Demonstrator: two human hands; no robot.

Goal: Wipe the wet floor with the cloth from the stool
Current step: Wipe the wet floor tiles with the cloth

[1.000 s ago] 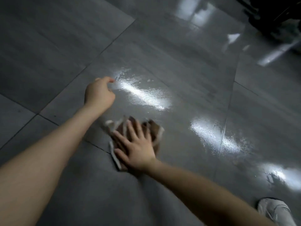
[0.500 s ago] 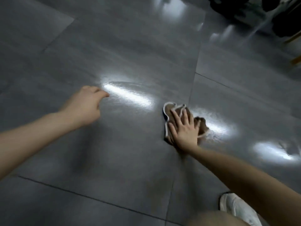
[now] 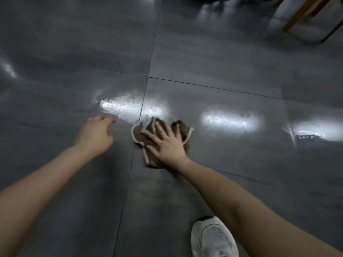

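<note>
Here the right hand lies flat on the cloth. Its fingers are straight and spread, and they press the cloth down on the floor rather than gripping it. The cloth is brown with a white edge, bunched and creased under the palm. Parts of it show to the left of the hand, to its right and past the fingertips.

The floor is made of large grey tiles. A dark joint line runs away from the person just left of the cloth, and the cloth's left edge lies close to it.

Just beyond the cloth and a little to its left, a shiny wet patch spreads across that joint. Whether its near edge touches the cloth is hard to tell. A second bright patch lies to the right of the cloth, and a third lies farther right.

The left hand is to the left of the cloth and apart from it. Its fingers are loosely curled, hold nothing and point toward the near edge of the first wet patch. It is unclear whether this hand touches the floor.

A white shoe stands on the tiles nearer the person than the cloth, beside the right forearm. Well beyond the cloth, to its far right, are wooden legs.
</note>
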